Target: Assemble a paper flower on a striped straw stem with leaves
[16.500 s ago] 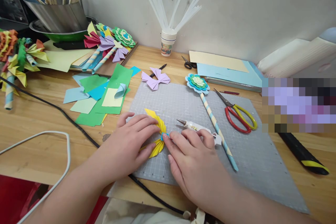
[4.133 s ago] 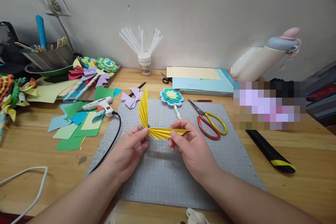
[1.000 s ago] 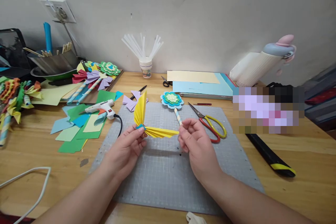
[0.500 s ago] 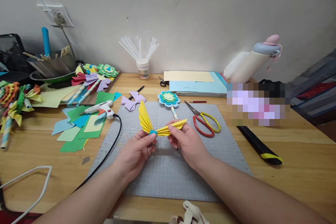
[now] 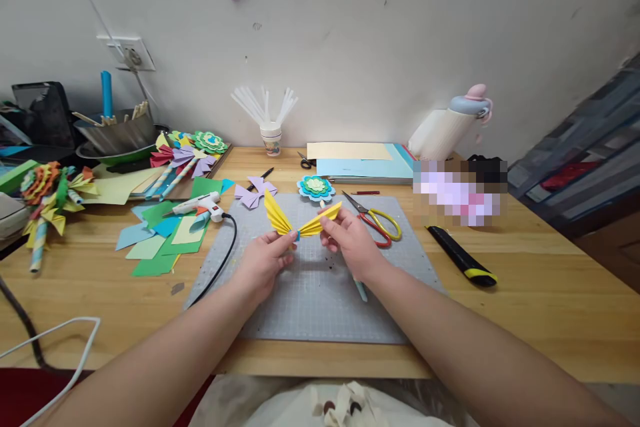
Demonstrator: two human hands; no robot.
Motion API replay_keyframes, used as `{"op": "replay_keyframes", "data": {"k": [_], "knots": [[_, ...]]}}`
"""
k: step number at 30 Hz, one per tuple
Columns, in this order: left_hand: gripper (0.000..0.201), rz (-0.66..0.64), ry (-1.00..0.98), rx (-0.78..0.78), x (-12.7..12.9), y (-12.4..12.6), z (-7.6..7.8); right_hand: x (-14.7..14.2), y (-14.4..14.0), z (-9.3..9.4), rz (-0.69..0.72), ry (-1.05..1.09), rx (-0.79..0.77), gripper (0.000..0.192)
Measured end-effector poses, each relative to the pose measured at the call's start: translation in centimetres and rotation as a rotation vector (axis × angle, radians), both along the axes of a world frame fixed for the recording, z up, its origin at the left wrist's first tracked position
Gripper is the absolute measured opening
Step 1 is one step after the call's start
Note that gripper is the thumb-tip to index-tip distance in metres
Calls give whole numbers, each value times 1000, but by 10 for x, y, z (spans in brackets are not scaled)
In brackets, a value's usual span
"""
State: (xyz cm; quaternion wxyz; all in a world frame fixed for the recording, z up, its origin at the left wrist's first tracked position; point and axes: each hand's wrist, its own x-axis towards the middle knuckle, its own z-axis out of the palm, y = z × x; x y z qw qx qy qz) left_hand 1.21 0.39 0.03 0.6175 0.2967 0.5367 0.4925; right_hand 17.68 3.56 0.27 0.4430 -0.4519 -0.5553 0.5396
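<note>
Above the grey cutting mat [image 5: 310, 307], both hands hold a yellow pleated paper bow [image 5: 278, 215] with a blue band round its middle. My left hand [image 5: 267, 259] pinches it close to the band. Fingers of my right hand [image 5: 350, 240] are closed on the right wing, near its tip. Just behind the bow lies a layered paper flower [image 5: 316, 188] in blue and green; a striped stick partly shows beneath my right hand. Scissors [image 5: 375, 219] with red and yellow handles rest to the right. A lilac paper bow [image 5: 255, 192] lies behind on the left.
A white glue gun [image 5: 200, 205] with a black cord rests on coloured paper pieces [image 5: 155, 265] at left. A cup of white sticks [image 5: 271, 139] stands by the wall. At right are a black-and-yellow cutter [image 5: 463, 257] and a bottle [image 5: 445, 125].
The view has shifted, showing more of the wall and the table's front edge. The bow's right wing is slightly more raised, with both hands still on the bow.
</note>
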Motion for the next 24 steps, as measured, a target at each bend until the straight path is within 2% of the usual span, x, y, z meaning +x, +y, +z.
{"op": "replay_keyframes", "data": {"k": [6,10,12,15,19,24], "knots": [[32,178,96,87,-7,33,-7,22,7,8,-110,-527,16,25],[32,257,133,155,-16,39,-15,25,4,5,-62,-774,-93,15],[32,275,145,178,-18,38,-17,23,6,-1,-22,-807,-141,22],[31,299,156,202,-22,38,-19,18,13,-8,13,-744,-190,29],[31,342,161,216,-27,41,-20,10,18,-12,5,-473,-199,27],[31,317,132,196,-24,40,-18,-6,-8,-1,-27,-82,-99,28]]}}
